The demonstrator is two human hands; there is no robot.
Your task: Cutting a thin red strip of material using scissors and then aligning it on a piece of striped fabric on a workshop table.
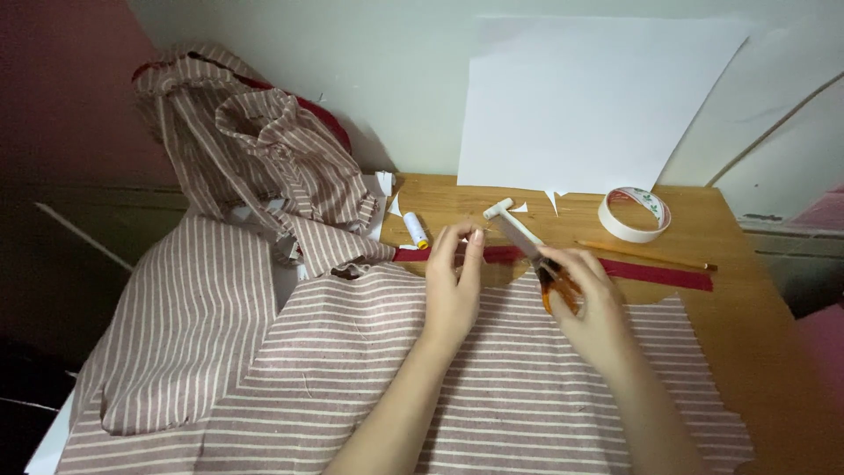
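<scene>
My right hand (587, 299) grips orange-handled scissors (538, 257), blades pointing up-left toward my left hand. My left hand (454, 281) rests on the upper edge of a pink-and-white striped fabric (492, 378), its fingertips pinched together near the blade tips; what they pinch is too small to tell. A dark red strip (655, 273) lies along the table just beyond the fabric's edge, passing under both hands.
On the wooden table (747, 290) sit a roll of white tape (635, 214), a pencil (646, 255), a white thread spool (415, 229), a small white T-shaped tool (498, 208) and paper scraps. A white sheet (580, 97) leans on the wall. More striped fabric (255, 149) is heaped at left.
</scene>
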